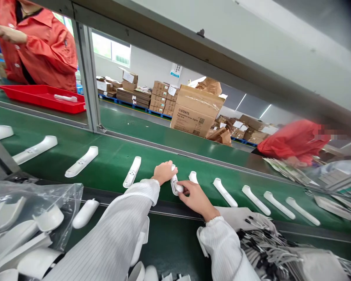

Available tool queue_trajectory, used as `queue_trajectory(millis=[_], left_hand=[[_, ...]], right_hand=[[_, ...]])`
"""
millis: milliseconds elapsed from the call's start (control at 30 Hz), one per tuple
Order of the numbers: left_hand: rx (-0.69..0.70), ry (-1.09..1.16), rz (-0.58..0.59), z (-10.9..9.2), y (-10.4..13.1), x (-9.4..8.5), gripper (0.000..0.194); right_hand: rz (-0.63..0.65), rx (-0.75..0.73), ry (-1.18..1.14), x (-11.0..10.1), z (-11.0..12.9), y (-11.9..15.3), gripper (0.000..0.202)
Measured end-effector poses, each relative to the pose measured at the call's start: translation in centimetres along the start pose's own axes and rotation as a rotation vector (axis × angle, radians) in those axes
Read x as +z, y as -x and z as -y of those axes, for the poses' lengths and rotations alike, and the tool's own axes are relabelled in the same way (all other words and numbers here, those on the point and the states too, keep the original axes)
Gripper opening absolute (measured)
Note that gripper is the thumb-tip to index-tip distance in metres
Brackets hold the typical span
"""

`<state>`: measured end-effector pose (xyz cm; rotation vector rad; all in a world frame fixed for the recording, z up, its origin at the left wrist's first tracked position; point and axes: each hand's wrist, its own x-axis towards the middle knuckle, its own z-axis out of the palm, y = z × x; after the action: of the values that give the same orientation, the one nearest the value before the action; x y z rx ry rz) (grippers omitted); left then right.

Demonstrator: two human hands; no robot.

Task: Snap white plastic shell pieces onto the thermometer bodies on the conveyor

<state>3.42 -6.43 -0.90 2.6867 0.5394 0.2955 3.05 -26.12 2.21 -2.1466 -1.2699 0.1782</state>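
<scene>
White covers (40, 262) nearest | left fingers (174, 170) grip casing (173, 186) at near belt edge (108, 182), seemingly steadying it | right fingers (188, 185) pinch white piece (179, 188)

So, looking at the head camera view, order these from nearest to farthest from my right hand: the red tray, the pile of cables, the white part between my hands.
1. White part: at the fingertips of your right hand.
2. Pile of cables: nearby, to the right.
3. Red tray: farthest, across the belt on the left.
</scene>
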Motion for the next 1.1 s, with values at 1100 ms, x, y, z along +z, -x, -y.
queue_trajectory(millis=[1100], left_hand=[[-0.026, -0.026, 0.091, -4.3, -2.9, 0.9, 0.036]], right_hand=[[0.062, 0.292, 0.416, -0.8, -1.0, -0.3, 0.041]])
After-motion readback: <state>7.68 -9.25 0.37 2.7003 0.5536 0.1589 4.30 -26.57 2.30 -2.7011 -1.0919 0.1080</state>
